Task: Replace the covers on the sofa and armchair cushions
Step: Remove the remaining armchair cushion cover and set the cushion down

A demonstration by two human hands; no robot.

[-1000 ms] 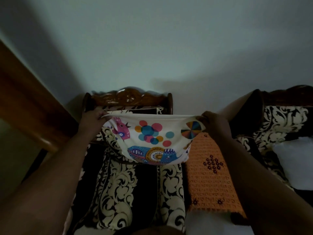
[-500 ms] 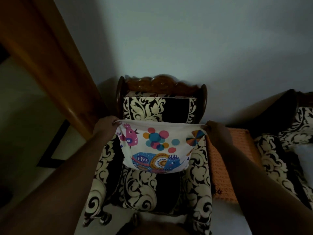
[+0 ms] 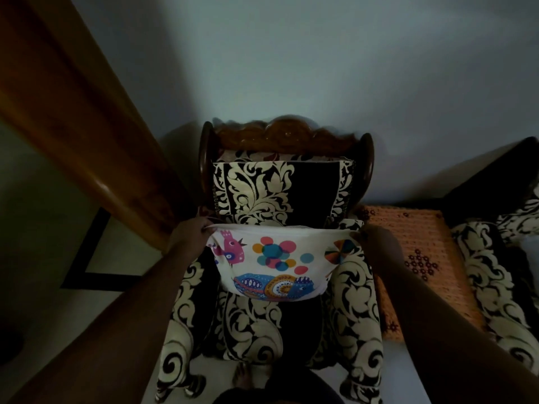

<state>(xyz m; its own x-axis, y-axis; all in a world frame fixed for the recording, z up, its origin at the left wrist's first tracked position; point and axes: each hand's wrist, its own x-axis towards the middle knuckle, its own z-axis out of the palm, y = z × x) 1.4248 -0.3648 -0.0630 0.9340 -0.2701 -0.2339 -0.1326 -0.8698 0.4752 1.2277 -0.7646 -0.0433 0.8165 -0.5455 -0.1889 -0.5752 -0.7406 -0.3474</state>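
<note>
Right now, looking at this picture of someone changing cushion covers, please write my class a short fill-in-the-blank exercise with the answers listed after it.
1. The printed cover is held by ____ hands.
2. The left hand and right hand stretch the cover's open edge in front of the ____.
3. The crocheted cloth right of the armchair is ____ in colour.

Missing words: two; armchair; orange

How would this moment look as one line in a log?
left hand: grips cover edge | right hand: grips cover edge | printed cover: stretched above armchair
</note>
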